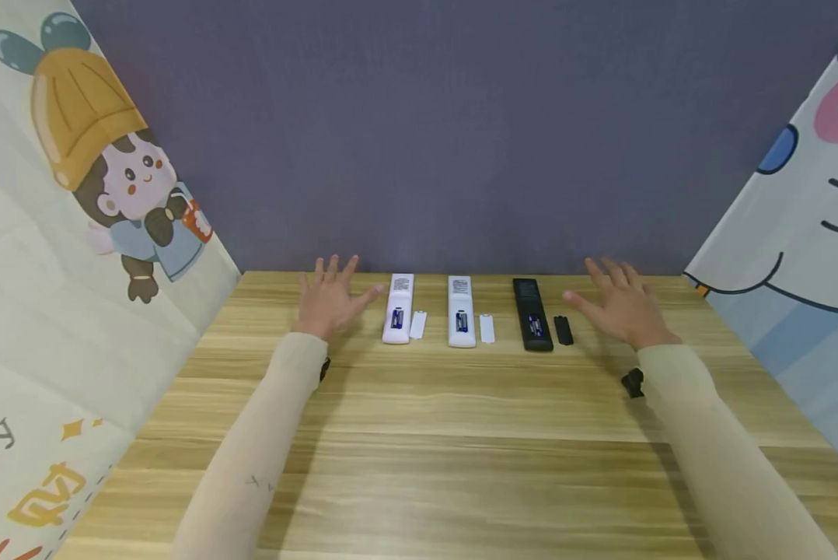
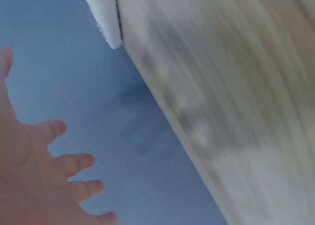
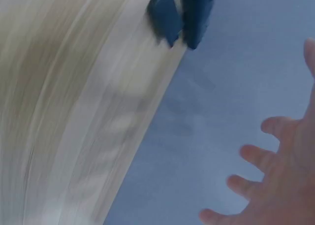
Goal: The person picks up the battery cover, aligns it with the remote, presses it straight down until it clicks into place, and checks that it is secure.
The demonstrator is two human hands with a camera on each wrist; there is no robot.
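Two white remote controls, a left one (image 1: pixel 401 299) and a middle one (image 1: pixel 460 299), and a black remote control (image 1: pixel 528 302) lie back side up in a row. Batteries (image 1: pixel 397 319) show in their uncovered compartments. To the right of each lies its loose battery cover: white (image 1: pixel 418 325), white (image 1: pixel 487 328), black (image 1: pixel 563 330). My left hand (image 1: pixel 328 302) is spread left of the left remote, holding nothing. Right of the black cover, my right hand (image 1: pixel 623 309) is likewise spread with nothing in it. Each wrist view catches the nearest remote's end, blurred.
A wooden table (image 1: pixel 419 467) lies beneath, with a dark grey panel (image 1: pixel 419 140) along its far edge. Cartoon-printed cloths hang at the left (image 1: pixel 27 272) and right (image 1: pixel 797 272).
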